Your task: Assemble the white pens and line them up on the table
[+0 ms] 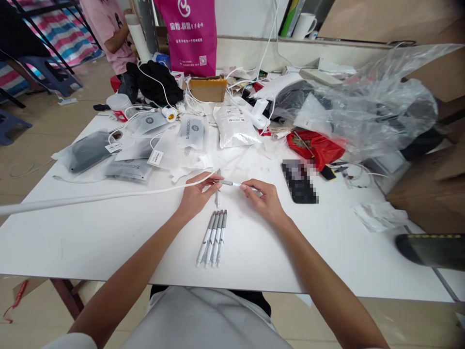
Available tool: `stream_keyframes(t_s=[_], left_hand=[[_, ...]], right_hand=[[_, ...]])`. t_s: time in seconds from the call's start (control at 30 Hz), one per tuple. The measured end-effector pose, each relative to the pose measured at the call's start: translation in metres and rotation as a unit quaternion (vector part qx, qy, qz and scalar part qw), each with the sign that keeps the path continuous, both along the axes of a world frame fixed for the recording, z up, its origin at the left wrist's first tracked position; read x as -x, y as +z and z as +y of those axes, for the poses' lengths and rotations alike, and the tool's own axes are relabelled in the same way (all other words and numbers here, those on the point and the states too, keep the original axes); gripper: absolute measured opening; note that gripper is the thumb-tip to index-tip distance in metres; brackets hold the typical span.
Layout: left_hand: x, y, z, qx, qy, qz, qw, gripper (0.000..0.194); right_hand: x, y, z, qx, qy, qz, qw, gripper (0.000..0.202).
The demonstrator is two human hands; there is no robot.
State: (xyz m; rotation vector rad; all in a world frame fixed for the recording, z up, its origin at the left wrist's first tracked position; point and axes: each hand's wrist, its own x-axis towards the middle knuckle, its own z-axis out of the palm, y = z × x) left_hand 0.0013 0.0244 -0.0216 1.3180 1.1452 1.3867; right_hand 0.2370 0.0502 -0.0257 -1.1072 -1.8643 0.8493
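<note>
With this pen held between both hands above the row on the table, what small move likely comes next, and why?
Probably lay the pen beside the row of four pens. The left hand and right hand pinch it by its ends, level, just above the row, whose pens lie parallel and touching. Another pen lies upright between the hands.

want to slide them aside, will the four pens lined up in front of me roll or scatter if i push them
The four pens look slim and round, so a sideways push would probably roll them apart. They lie loose, side by side on the smooth white table, so they likely slide easily. They look light and stiff; pushing along their length seems safer.
</note>
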Motion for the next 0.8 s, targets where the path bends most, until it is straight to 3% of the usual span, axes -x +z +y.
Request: stream_keyframes(t_s=[0.2,0.4,0.5,0.67,0.8], left_hand=[[0.0006,-0.0007,0.0006,0.059,-0.003,0.004,0.998,0.028],[0.0005,0.0004,-0.0049,-0.029,-0.001,0.072,0.997,0.016],[0.0002,0.0015,-0.0041,0.006,0.007,0.036,0.999,0.02],[-0.0004,-0.0002,-0.0009,0.058,-0.008,-0.046,0.997,0.027],[-0.0049,-0.0035,-0.0071,0.009,-0.005,0.018,1.0,0.018]], right_hand=[[-0.0006,0.003,-0.0007,0.011,-0.007,0.02,1.0,0.044],[-0.0055,0.0042,0.0033,0.177,0.016,0.084,0.98,0.056],[-0.0051,0.0045,0.0056,0.166,0.014,0.138,0.976,0.042],[-0.0034,0.0003,0.007,0.137,0.015,0.218,0.966,0.039],[-0.0015,-0.0046,0.0072,0.116,-0.016,0.236,0.965,0.037]])
